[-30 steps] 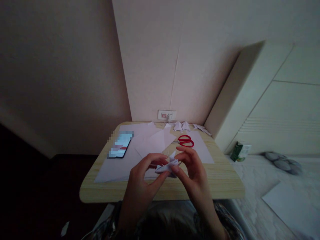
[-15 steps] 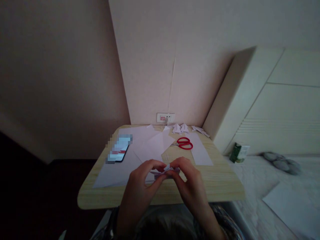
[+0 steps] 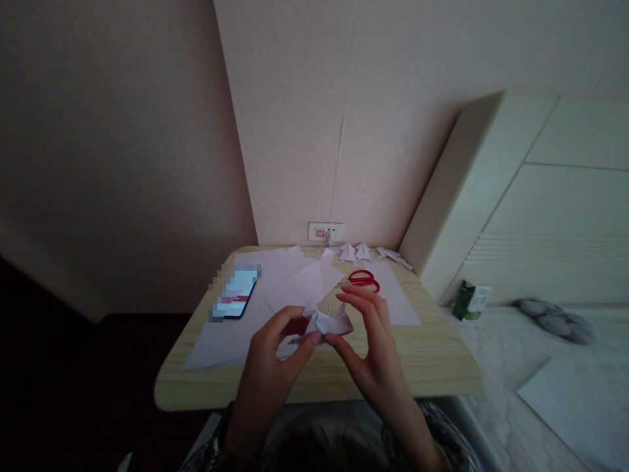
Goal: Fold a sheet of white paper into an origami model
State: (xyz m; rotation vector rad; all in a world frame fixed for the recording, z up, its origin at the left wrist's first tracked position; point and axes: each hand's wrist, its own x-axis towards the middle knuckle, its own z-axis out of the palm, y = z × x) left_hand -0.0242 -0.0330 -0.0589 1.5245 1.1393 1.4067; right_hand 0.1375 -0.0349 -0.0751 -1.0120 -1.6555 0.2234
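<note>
A small white folded paper piece point(image 3: 324, 324) is held above the near part of the table, with several flaps sticking up and out. My left hand point(image 3: 278, 344) pinches its left side between thumb and fingers. On the other side, the thumb of my right hand point(image 3: 366, 328) presses against the lower edge of the paper, while the fingers are lifted and curved over its right flap. Just beyond my right fingers lie scissors point(image 3: 363, 282) with red handles, their blades pointing left. White paper sheets point(image 3: 236, 334) lie under and behind my left hand.
A phone point(image 3: 236, 295) with a lit screen lies at the left of the wooden table point(image 3: 417, 373). Folded paper pieces point(image 3: 354, 253) line the back edge below a wall socket point(image 3: 325, 231). To the right, a bed holds a green-and-white box point(image 3: 470, 301) and a paper sheet point(image 3: 570, 406).
My right fingers have lifted and spread from the paper, leaving the thumb against it. The folded piece shows more, with flaps spread wider. My left hand keeps its pinch.
</note>
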